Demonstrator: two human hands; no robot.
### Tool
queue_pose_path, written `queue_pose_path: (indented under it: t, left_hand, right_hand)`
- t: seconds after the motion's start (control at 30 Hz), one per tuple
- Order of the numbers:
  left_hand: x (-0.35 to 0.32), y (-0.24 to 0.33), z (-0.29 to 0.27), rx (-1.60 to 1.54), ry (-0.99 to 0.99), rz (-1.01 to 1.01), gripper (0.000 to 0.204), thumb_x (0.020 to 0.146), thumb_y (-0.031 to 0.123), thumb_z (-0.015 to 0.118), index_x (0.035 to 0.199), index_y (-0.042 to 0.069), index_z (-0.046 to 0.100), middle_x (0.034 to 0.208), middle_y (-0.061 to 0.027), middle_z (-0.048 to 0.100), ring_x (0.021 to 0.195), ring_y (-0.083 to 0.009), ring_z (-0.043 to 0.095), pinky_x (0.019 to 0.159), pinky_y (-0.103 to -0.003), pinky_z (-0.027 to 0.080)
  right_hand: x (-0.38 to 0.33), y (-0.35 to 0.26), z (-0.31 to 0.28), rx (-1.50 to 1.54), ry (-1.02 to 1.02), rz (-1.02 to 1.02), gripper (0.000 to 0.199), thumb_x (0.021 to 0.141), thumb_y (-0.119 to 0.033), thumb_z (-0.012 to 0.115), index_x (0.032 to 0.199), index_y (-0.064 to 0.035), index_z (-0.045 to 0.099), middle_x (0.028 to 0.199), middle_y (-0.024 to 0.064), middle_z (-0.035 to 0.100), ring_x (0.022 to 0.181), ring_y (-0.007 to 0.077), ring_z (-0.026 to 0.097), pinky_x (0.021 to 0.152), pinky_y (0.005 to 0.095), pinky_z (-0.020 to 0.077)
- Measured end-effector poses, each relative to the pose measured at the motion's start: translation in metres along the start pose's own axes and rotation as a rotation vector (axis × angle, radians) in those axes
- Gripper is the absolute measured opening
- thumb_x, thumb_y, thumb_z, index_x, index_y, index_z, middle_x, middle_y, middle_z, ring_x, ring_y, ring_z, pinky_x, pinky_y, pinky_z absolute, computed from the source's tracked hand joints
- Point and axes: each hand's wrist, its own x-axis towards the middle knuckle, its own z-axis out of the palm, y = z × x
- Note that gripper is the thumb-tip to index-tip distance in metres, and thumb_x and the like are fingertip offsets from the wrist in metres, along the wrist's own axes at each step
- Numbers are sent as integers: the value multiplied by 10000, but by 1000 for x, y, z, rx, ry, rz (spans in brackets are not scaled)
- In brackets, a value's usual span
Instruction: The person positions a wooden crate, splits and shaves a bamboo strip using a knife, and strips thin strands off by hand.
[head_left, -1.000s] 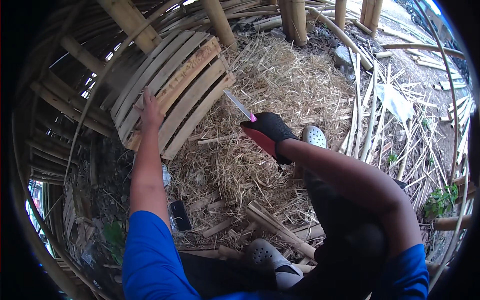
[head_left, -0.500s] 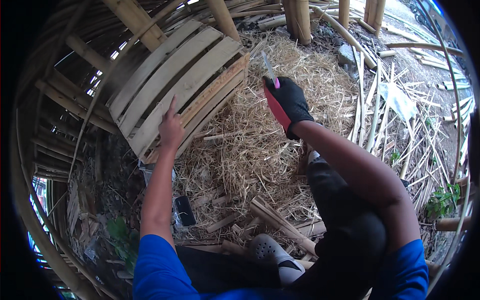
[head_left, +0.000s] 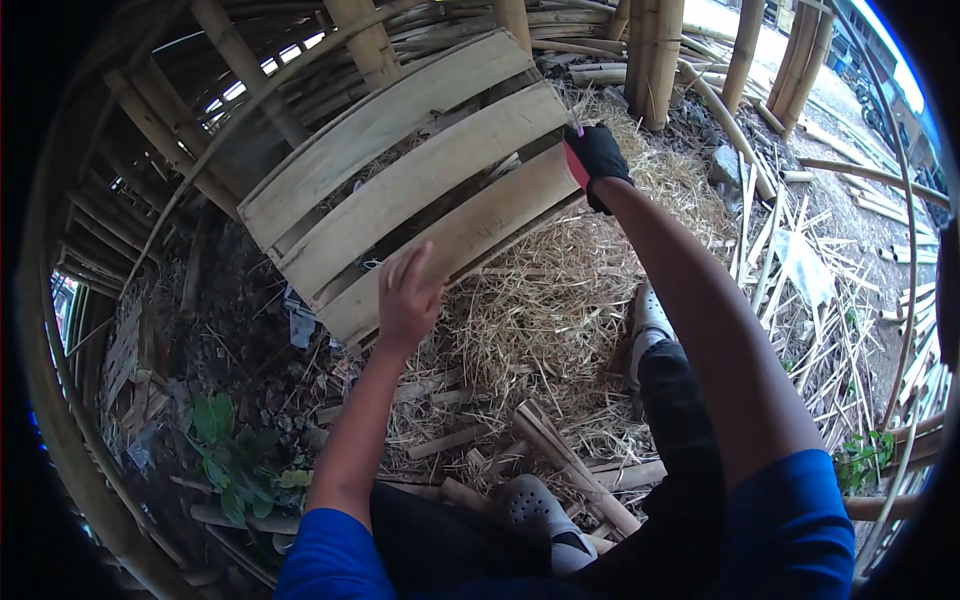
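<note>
A slatted wooden crate point(head_left: 420, 165) lies tilted in front of me, its pale boards running from lower left to upper right with dark gaps between. My left hand point(head_left: 410, 295) is bare, held at the lower board near its left end with fingers apart; whether it touches the wood I cannot tell. My right hand point(head_left: 597, 163), in a black and red glove, is closed at the crate's right end. A little of a pink-handled knife point(head_left: 579, 130) shows at its fingers; most of the knife is hidden.
Straw point(head_left: 550, 310) covers the ground below the crate. Split bamboo pieces point(head_left: 570, 460) lie by my grey clog point(head_left: 535, 505). Bamboo posts point(head_left: 655, 65) stand behind, and bamboo strips with a clear plastic sheet point(head_left: 803, 268) lie at right. A leafy plant point(head_left: 228, 455) grows at lower left.
The crate has shifted right and turned to show its slats more fully. My right hand has come to the crate's right end; my left hand moved right and lower. The phone is no longer visible.
</note>
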Motion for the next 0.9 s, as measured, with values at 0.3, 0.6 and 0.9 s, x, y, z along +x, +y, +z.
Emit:
queue_pose_path:
  t: [0.3,0.6,0.9]
  left_hand:
    - [-55,-88,-52,-334,531,-1336,807,834,458,733,1392,-5,380,1382,-217,442,1283,-333,452,1047,-454,382]
    - [-174,-94,-9,-1239,510,-1210,855,802,480,763,1445,103,342,1379,-78,465,1239,-266,491,1022,-440,428]
    - [-132,-76,-35,-1266,708,-1121,820,751,301,839,1391,84,373,1288,-77,513,1180,-257,508,1004,-433,408]
  right_hand:
    - [-35,36,15,342,-101,352,592,935,-548,467,969,12,655,901,230,662,857,362,648,763,426,472]
    - [-30,46,7,737,-101,350,555,940,-594,516,833,-54,589,669,35,537,518,130,488,517,295,400]
    - [-16,37,-10,776,-65,311,533,948,-570,502,801,-60,544,650,31,492,514,152,493,488,307,412]
